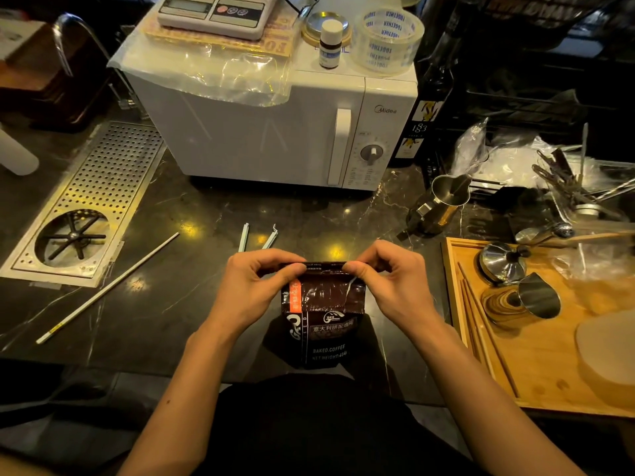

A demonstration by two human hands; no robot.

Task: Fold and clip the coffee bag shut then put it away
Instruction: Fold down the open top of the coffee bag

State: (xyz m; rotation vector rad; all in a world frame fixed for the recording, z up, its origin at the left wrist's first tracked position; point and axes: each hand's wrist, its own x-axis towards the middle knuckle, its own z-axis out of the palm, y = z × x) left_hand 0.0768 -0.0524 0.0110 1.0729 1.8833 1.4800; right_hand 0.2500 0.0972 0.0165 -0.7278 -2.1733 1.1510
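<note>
A dark brown coffee bag (pixel 326 314) with an orange side strip and white print stands upright at the near edge of the black marble counter (pixel 192 297). My left hand (pixel 254 286) pinches the bag's folded top at its left corner. My right hand (pixel 391 283) pinches the same fold at the right corner. Just beyond my hands lies a pale blue-white bag clip (pixel 259 237), its two arms spread open; its hinge end is hidden behind my left hand.
A white microwave (pixel 275 132) stands behind, carrying a scale, tape roll and small bottle. A perforated steel drip tray (pixel 89 204) is at left with a long white stick (pixel 106 288) beside it. A wooden tray (pixel 536 355) with steel cups and a milk jug (pixel 443 201) sit at right.
</note>
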